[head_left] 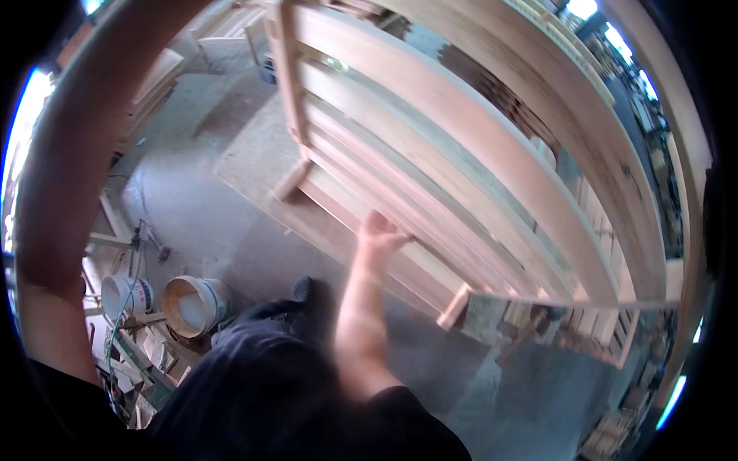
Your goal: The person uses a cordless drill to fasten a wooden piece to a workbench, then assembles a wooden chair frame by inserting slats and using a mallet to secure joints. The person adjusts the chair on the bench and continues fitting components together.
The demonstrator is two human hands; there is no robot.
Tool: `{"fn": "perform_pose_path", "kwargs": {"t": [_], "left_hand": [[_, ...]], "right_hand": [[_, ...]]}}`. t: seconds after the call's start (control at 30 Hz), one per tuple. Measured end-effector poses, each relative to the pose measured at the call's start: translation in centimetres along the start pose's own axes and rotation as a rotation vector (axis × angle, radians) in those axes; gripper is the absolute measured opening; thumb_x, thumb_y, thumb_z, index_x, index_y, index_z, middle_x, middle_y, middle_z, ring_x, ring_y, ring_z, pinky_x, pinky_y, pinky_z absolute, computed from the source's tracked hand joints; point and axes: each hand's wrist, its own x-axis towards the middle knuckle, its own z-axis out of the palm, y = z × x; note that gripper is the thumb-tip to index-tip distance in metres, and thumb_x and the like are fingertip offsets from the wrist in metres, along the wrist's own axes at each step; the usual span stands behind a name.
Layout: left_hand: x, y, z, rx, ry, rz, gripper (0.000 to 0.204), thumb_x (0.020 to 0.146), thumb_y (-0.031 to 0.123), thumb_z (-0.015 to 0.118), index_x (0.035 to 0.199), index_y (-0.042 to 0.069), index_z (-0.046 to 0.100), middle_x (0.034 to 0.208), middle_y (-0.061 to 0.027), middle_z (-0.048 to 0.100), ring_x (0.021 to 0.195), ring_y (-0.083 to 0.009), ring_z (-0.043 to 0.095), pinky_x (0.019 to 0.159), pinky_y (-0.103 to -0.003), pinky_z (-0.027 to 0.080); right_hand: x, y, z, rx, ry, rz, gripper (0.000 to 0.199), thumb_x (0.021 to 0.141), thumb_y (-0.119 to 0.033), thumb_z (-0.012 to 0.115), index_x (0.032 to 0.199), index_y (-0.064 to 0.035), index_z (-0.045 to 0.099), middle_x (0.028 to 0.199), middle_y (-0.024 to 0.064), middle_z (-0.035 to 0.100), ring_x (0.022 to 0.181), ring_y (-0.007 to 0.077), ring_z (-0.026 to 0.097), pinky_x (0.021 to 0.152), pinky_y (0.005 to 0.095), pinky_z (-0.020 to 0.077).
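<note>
A large slatted frame of pale, unpainted wood (453, 142) stands tilted before me, its long slats running from upper left to lower right. My right hand (378, 232) reaches forward to the low rail (342, 198) of this frame. Its fingers look bent over the wood and the thumb points right, though motion blurs them. On the left side my bare left arm (58, 326) comes out of a black sleeve. Beside it a broad brown shape, very close and blurred, curves up to the top edge. My left hand itself does not show.
Two white buckets, one (196, 306) larger in view, stand on the grey floor (173, 200) at the left by a cluttered stand with a thin hose. A flat board (257, 157) lies under the frame. Stacked timber (611, 434) and another slatted piece (603, 334) are at the right.
</note>
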Motion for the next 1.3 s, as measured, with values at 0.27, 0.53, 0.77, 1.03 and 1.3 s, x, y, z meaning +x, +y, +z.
{"fn": "perform_pose_path", "kwargs": {"t": [0.27,0.53,0.77,1.03,1.3], "left_hand": [[1.8,0.3,-0.8,0.181,-0.037,0.086,0.009,0.084,0.012,0.064,0.076,0.010,0.062,0.065,-0.0059,0.061,0.060,-0.0219,0.065,0.053,-0.035,0.054],[1.2,4.2,-6.8,0.094,0.079,-0.246,0.021,0.080,0.022,0.077,0.096,0.008,0.074,0.087,-0.0110,0.073,0.075,-0.0255,0.072,0.068,-0.035,0.058],[-0.5,9.7,-11.1,0.125,0.307,-0.521,0.032,0.085,0.025,0.076,0.106,0.000,0.074,0.096,-0.0109,0.076,0.083,-0.0205,0.072,0.076,-0.033,0.057],[-5.3,14.4,-15.2,0.277,0.594,-0.690,0.036,0.079,0.032,0.090,0.092,0.001,0.077,0.083,-0.0039,0.075,0.073,-0.0092,0.065,0.072,-0.025,0.052],[-11.5,19.2,-20.8,0.432,0.659,-0.806,0.044,0.077,0.036,0.091,0.092,-0.003,0.078,0.087,-0.0087,0.077,0.079,-0.0125,0.068,0.076,-0.027,0.053]], "right_hand": [[4.9,-2.8,1.6,0.102,-0.162,-0.133,0.070,0.097,-0.066,0.038,0.140,-0.0144,0.056,0.144,0.0080,0.058,0.129,0.0334,0.056,0.105,0.0570,0.0467],[-1.6,-10.8,8.7,-0.066,-0.220,-0.716,0.058,0.100,-0.053,0.047,0.147,-0.0191,0.048,0.148,0.0089,0.052,0.130,0.0319,0.054,0.116,0.0569,0.0383],[-6.7,-21.5,18.6,-0.273,-0.344,-0.818,0.056,0.101,-0.053,0.045,0.146,-0.0194,0.048,0.146,0.0084,0.051,0.129,0.0306,0.053,0.116,0.0544,0.0395],[-13.5,-26.8,27.2,-0.442,-0.563,-0.740,0.054,0.103,-0.054,0.044,0.144,-0.0197,0.048,0.143,0.0078,0.051,0.128,0.0292,0.053,0.117,0.0516,0.0409],[-20.1,-27.6,29.8,-0.484,-0.673,-0.810,0.052,0.104,-0.055,0.042,0.142,-0.0200,0.048,0.140,0.0073,0.050,0.127,0.0277,0.052,0.118,0.0487,0.0423]]}}
